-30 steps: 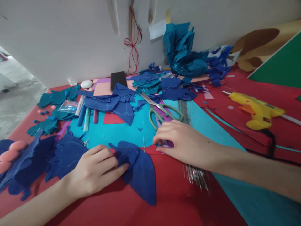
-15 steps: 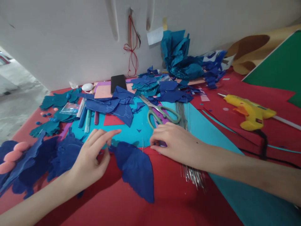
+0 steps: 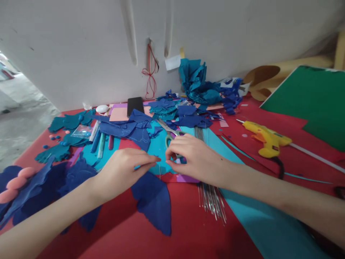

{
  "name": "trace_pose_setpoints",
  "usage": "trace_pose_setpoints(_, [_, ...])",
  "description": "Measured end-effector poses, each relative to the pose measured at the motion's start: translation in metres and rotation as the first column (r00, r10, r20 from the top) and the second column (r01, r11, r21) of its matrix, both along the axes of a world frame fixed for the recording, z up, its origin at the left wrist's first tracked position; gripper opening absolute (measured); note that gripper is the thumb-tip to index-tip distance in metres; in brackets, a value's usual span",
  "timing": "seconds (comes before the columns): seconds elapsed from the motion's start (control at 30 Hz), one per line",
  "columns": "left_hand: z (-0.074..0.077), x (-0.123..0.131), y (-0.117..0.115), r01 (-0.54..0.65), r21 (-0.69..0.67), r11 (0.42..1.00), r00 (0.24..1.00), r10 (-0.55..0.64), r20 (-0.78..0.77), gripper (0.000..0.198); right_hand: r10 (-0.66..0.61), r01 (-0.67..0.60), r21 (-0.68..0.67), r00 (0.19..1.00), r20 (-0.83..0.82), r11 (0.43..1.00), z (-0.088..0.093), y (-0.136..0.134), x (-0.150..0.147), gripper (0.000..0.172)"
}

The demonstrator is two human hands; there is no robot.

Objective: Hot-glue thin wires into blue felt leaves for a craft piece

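My left hand (image 3: 129,171) is closed in a pinch above the table's middle, with thumb and forefinger pressed together. Facing it, close by, my right hand (image 3: 185,156) has its fingers curled toward the thumb. Anything in either pinch is too small to make out. Below the hands lies a dark blue petal-shaped piece (image 3: 154,205) of crepe paper, partly covered by my left hand. A thin pale strand (image 3: 160,172) stands near its top. Under my right wrist is a bundle of silver wires (image 3: 214,205). Green-handled scissors (image 3: 167,127) lie behind my right hand, which hides part of them.
A yellow glue gun (image 3: 265,136) lies at right, near a green board (image 3: 312,100). Blue paper pieces (image 3: 126,129), markers (image 3: 101,145) and a black phone (image 3: 135,107) fill the back. Dark blue petals (image 3: 35,194) with pink balls (image 3: 16,182) lie at left.
My left hand has moved right and its open fingers have come together in a pinch, close to my right hand. The whole view has shifted slightly.
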State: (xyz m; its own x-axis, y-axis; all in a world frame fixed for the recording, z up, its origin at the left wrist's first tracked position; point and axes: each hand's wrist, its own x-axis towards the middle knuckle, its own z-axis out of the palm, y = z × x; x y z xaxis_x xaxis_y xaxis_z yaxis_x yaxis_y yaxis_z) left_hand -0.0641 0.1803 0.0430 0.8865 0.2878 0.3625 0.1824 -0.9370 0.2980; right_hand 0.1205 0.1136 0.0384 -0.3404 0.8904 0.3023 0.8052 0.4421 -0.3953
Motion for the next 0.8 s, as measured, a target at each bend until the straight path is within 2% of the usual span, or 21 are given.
trace_pose_setpoints(0.07, [0.001,-0.002,-0.001,-0.039,-0.081,0.996,0.999,0.039,-0.009,0.021,-0.008,0.008,-0.023,1.000,0.011,1.000,0.004,0.004,0.002,0.008])
trace_pose_setpoints(0.1, [0.001,-0.003,-0.001,-0.071,-0.134,0.988,0.997,0.070,-0.011,0.021,-0.053,0.054,-0.054,0.998,0.028,0.997,0.005,0.006,0.005,0.010])
trace_pose_setpoints(0.17, [0.003,-0.003,-0.002,-0.160,-0.267,0.950,0.986,0.167,0.002,0.020,-0.208,0.217,-0.117,0.974,0.090,0.969,0.006,0.014,0.011,0.014])
trace_pose_setpoints(0.2, [0.003,-0.003,-0.002,-0.211,-0.348,0.913,0.974,0.227,0.006,0.019,-0.295,0.312,-0.136,0.947,0.129,0.940,0.005,0.018,0.014,0.014])
trace_pose_setpoints(0.27, [0.003,-0.002,-0.003,-0.299,-0.529,0.794,0.939,0.343,-0.015,0.017,-0.403,0.436,-0.160,0.893,0.201,0.886,0.000,0.027,0.020,0.014])
trace_pose_setpoints(0.37, [0.001,0.000,-0.002,-0.329,-0.760,0.561,0.898,0.435,-0.067,0.019,-0.438,0.493,-0.220,0.862,0.253,0.842,-0.012,0.039,0.023,0.013])
trace_pose_setpoints(0.47, [-0.003,0.000,-0.001,-0.265,-0.888,0.376,0.886,0.459,-0.069,0.020,-0.456,0.512,-0.278,0.856,0.243,0.813,-0.017,0.047,0.023,0.015])
trace_pose_setpoints(0.63, [-0.007,0.001,-0.001,-0.138,-0.970,0.199,0.867,0.499,-0.021,0.020,-0.523,0.507,-0.448,0.847,0.099,0.736,-0.003,0.054,0.031,0.024])
trace_pose_setpoints(0.7, [-0.007,0.001,-0.001,-0.090,-0.986,0.141,0.853,0.522,-0.003,0.021,-0.521,0.419,-0.549,0.853,-0.036,0.723,0.007,0.051,0.038,0.028])
trace_pose_setpoints(0.8, [-0.006,0.000,-0.001,-0.044,-0.996,0.077,0.837,0.547,0.005,0.022,-0.462,0.175,-0.642,0.830,-0.311,0.747,0.015,0.035,0.041,0.026])
